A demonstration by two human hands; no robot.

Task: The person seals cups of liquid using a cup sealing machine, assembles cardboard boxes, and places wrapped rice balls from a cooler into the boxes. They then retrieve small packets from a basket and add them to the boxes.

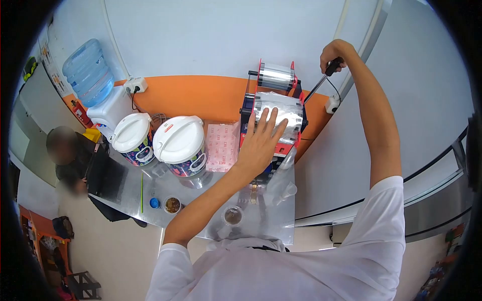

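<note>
A cup sealing machine (247, 108) with red and dark blue parts stands against the wall at the table's back right. My left hand (257, 150) lies over its front, fingers spread on the silver film (290, 106). Above that, a second film roll (276, 76) is mounted on the machine. My right hand (339, 54) is wrapped around the black grip of the lever (333, 66), raised to the machine's right. Clear plastic cups (287, 190) are by the machine's front right. The area under my left palm is hidden.
Two white-lidded containers (178, 139) and a pink patterned packet (222, 147) stand left of the machine. Nearer are a filled cup (172, 204), another cup (233, 215), a blue cap (154, 203) and a green straw (141, 193). A person (68, 155) sits at the left.
</note>
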